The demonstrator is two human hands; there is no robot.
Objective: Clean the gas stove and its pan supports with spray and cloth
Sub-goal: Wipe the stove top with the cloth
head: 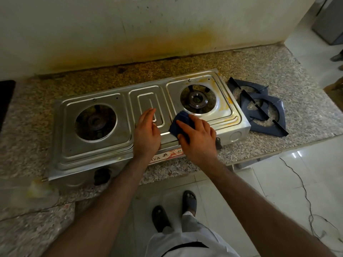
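the scene is dim and warm-toned around the hands, with the brightest light off to the right of the right hand (197, 135), where the white floor tiles (297, 164) carry pale glare patches. the steel stove top (92, 145) under the hands gives soft streaked reflections along its pressed ridges, and a bright line sits just below the cloth (181, 123). the left hand (146, 132) throws a faint shadow onto the metal beside it. focus is fair at the hands, while the table (27, 127) far to the left of the left hand, near the lower corner, is smeared and blurry. straight edges bow outward toward the borders, a wide-angle distortion.
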